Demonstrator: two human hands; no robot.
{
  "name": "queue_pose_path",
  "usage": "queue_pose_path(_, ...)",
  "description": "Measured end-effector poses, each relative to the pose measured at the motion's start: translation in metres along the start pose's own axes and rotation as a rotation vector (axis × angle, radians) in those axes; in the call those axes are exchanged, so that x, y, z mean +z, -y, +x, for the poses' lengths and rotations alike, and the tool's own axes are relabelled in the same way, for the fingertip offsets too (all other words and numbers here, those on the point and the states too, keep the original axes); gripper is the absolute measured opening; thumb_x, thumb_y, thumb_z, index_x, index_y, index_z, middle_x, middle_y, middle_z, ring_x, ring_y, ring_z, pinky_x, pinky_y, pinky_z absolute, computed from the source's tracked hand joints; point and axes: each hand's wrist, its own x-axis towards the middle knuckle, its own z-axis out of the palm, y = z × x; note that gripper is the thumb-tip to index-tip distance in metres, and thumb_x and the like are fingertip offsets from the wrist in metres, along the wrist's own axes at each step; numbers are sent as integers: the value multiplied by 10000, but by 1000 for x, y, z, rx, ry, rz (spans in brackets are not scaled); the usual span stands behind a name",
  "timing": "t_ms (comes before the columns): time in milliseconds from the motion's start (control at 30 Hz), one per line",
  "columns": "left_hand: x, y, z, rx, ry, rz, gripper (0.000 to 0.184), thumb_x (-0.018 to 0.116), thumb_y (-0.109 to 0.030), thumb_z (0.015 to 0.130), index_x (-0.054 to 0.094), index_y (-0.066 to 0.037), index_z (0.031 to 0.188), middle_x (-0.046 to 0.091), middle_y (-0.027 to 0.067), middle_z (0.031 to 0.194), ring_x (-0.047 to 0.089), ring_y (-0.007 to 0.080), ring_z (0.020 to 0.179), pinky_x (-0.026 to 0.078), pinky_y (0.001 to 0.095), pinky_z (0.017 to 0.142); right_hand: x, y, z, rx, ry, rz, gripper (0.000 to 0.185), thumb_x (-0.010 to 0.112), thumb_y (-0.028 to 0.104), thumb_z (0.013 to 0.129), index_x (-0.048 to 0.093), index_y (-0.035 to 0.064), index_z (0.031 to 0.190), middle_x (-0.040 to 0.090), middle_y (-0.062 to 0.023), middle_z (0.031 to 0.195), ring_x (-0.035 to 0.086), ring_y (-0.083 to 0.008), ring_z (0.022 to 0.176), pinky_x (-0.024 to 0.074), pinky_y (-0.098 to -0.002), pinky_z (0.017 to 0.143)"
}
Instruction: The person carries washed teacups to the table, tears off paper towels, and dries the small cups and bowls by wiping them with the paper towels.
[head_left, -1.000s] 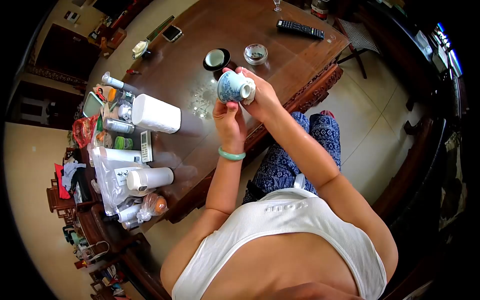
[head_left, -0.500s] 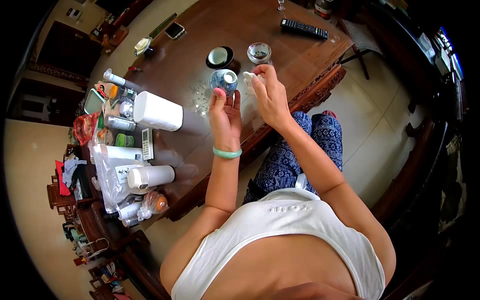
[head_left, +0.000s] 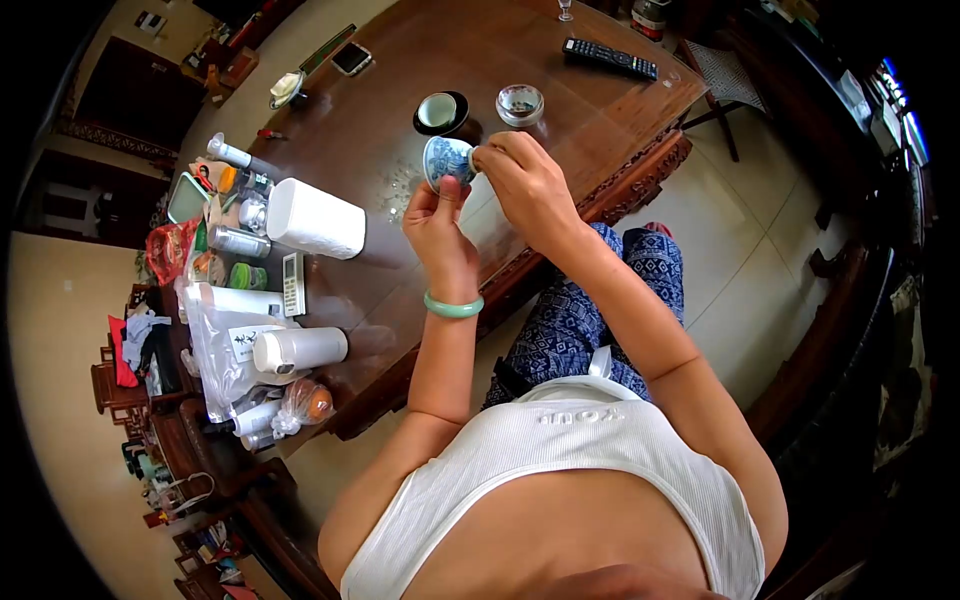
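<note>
Several bottles and containers are grouped at the left of the frame, with a white bottle (head_left: 300,350) laid on its side and a white paper pack (head_left: 316,219) lying above it on the counter (head_left: 370,290). A pale remote (head_left: 293,285) is seen between them.

Right of these, near the centre, a blue-and-white cup (head_left: 447,162) is gripped by the left hand (head_left: 442,243), tilted, its foot turned to the right. It is held above the counter, at the fingertips, with the thumb pressed on its near side. Just behind it, a dark bowl (head_left: 462,127) is seen with a pale cup (head_left: 437,110) in it.

At the cup's foot, the right hand (head_left: 528,190) is placed with its fingers bent and drawn together; whether the foot or something else is pinched there cannot be told. The gap seen a moment ago between this hand and the cup has been closed, so the cup is now being worked by both hands.

Farther right, a small patterned bowl (head_left: 520,104) and a black remote (head_left: 610,59) are seen.
</note>
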Motion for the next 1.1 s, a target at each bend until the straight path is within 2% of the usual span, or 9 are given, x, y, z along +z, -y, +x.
queue_pose_path(133,-4,14,0,145,-25,202,156,714,-159,834,660,-20,881,643,6,802,555,79,728,433,222,709,-10,1,5,256,169,171,92,611,21,798,633,-38,865,591,-140,788,575,-322,709,472,-368,657)
queue_pose_path(200,-5,17,0,182,2,173,133,717,-123,828,659,-12,873,634,-9,767,526,58,701,401,209,672,-25,2,18,553,364,286,138,630,76,824,642,-56,862,640,-138,792,606,-242,660,469,-347,657)
queue_pose_path(267,-4,14,2,256,38,164,104,717,-85,818,658,-14,864,631,-19,779,513,47,707,397,203,672,-21,-18,17,977,410,788,138,635,100,855,662,-30,891,661,-89,822,612,-160,665,479,-299,632)
queue_pose_path(300,-3,6,5,317,53,267,79,717,-50,806,666,-5,846,628,-26,769,507,36,702,400,199,663,-15,-28,10,1165,371,1195,191,579,126,904,629,-21,1015,646,-40,858,605,-113,699,478,-231,619)
queue_pose_path(400,0,-4,16,330,116,512,69,716,-31,800,671,11,832,626,-28,751,517,41,693,409,199,649,-9,-30,-2,1230,240,1527,257,510,142,934,563,-27,1120,633,-33,890,594,-93,733,477,-200,598)
queue_pose_path(467,6,-6,30,364,164,591,107,718,-42,804,662,41,840,626,-15,727,526,46,693,423,211,630,-11,-31,-7,1293,160,1518,265,465,151,950,540,-26,1132,621,-51,907,588,-114,754,457,-213,549)
queue_pose_path(567,32,-22,50,687,255,799,98,707,-37,749,662,-5,830,668,101,771,619,229,624,466,315,598,-12,-50,-33,1395,-24,1588,173,504,135,928,591,-3,984,615,-69,824,569,-151,680,426,-275,520)
queue_pose_path(667,52,-7,88,986,359,1014,154,753,-93,675,675,-17,784,650,84,804,601,283,727,478,343,655,-22,-36,-40,1533,-98,1449,179,509,142,931,599,-6,976,614,-70,803,566,-152,657,419,-268,507)
queue_pose_path(1100,52,68,126,985,615,1305,24,628,-99,752,646,-99,736,596,39,785,596,233,824,481,372,620,-49,-46,-50,1441,-133,1486,193,519,156,925,589,-8,999,608,-75,821,575,-167,693,398,-268,501)
